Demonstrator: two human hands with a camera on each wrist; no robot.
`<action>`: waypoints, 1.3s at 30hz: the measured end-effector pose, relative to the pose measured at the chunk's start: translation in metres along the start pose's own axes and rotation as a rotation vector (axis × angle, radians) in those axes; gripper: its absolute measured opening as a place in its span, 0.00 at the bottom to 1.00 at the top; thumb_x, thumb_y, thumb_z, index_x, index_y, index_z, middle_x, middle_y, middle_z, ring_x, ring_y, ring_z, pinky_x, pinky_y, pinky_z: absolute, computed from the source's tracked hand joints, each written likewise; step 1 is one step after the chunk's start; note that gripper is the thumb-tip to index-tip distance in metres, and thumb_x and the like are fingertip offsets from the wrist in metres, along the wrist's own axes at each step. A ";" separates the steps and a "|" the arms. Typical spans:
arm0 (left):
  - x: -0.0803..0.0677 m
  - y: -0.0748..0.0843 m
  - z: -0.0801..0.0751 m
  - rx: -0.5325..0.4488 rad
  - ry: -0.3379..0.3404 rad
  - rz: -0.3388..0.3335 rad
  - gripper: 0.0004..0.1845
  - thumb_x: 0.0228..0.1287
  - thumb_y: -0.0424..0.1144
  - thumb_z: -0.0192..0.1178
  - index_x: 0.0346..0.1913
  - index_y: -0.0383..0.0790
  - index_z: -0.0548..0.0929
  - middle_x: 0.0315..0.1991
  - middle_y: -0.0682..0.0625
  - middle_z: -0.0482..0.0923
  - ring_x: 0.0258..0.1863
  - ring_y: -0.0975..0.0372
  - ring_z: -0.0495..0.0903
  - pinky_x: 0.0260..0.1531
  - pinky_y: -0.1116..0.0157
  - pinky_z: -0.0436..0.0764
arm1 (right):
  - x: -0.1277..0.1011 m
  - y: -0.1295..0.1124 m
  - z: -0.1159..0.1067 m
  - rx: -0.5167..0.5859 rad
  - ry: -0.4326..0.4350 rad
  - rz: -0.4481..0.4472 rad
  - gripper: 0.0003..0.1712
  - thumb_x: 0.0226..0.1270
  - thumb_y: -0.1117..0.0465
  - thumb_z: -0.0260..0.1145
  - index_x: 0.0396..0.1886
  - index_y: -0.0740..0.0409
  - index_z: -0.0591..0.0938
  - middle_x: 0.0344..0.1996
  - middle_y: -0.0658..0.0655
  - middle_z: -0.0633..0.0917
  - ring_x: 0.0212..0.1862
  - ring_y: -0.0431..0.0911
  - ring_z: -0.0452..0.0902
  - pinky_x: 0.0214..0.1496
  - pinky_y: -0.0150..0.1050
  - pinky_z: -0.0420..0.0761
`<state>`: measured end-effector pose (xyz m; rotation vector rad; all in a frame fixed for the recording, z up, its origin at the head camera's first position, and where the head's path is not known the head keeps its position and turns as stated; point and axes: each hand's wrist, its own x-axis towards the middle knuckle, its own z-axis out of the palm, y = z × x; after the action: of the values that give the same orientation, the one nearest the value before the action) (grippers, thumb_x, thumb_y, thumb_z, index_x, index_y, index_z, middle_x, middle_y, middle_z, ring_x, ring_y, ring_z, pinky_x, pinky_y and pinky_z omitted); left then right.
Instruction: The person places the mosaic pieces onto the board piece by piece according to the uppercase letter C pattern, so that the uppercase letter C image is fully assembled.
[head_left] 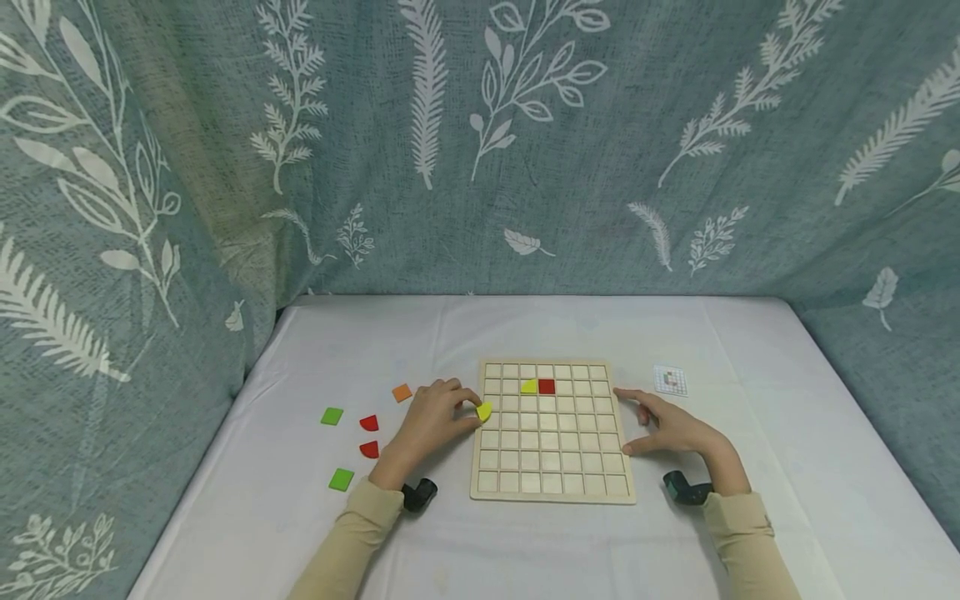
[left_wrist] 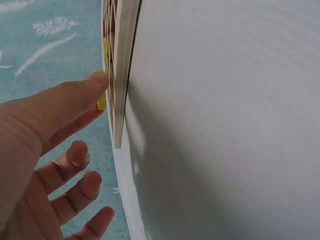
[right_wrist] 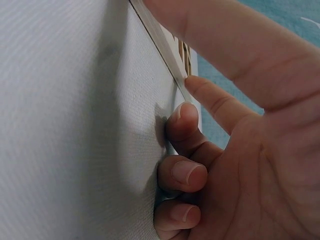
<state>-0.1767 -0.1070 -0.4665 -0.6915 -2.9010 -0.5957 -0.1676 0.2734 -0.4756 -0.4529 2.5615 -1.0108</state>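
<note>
One yellow piece pinched in my left hand grip at the grid board edge; right hand grip released, resting against board's right edge.

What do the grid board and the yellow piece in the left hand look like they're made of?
Grid board: probably light unfinished wood, pale tan and matte, with a thin layered edge in the wrist views. Yellow piece: flat, evenly coloured, likely painted wood or plastic; which one cannot be told.

table – white cloth | on it: grid board – loose tiles – small card
</note>
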 end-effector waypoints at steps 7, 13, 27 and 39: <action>0.009 0.006 0.006 -0.013 -0.028 0.030 0.14 0.49 0.49 0.69 0.39 0.49 0.85 0.25 0.54 0.72 0.27 0.65 0.66 0.32 0.63 0.65 | 0.000 0.000 0.000 -0.006 -0.001 -0.007 0.53 0.42 0.50 0.77 0.68 0.59 0.62 0.30 0.54 0.66 0.31 0.44 0.58 0.31 0.34 0.60; 0.016 0.013 0.010 -0.049 -0.022 0.057 0.13 0.50 0.50 0.68 0.39 0.50 0.85 0.25 0.55 0.72 0.26 0.65 0.66 0.29 0.64 0.65 | 0.000 0.000 0.000 -0.009 -0.002 -0.013 0.53 0.42 0.50 0.77 0.68 0.60 0.62 0.30 0.54 0.66 0.31 0.44 0.58 0.32 0.33 0.60; 0.039 0.025 0.016 -0.059 -0.053 0.044 0.14 0.52 0.50 0.67 0.40 0.50 0.85 0.24 0.54 0.72 0.23 0.65 0.64 0.26 0.68 0.61 | 0.001 0.000 -0.001 -0.013 -0.004 -0.014 0.53 0.43 0.50 0.77 0.68 0.59 0.62 0.30 0.54 0.66 0.30 0.44 0.57 0.31 0.33 0.60; 0.052 0.038 0.017 -0.088 -0.069 0.072 0.14 0.53 0.49 0.67 0.41 0.47 0.86 0.24 0.51 0.73 0.23 0.65 0.65 0.24 0.68 0.62 | 0.001 0.000 0.000 -0.011 -0.001 -0.002 0.53 0.42 0.50 0.77 0.68 0.59 0.62 0.30 0.54 0.65 0.30 0.45 0.57 0.31 0.34 0.60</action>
<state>-0.2063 -0.0480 -0.4588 -0.8407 -2.9130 -0.7077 -0.1684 0.2735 -0.4760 -0.4584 2.5672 -0.9975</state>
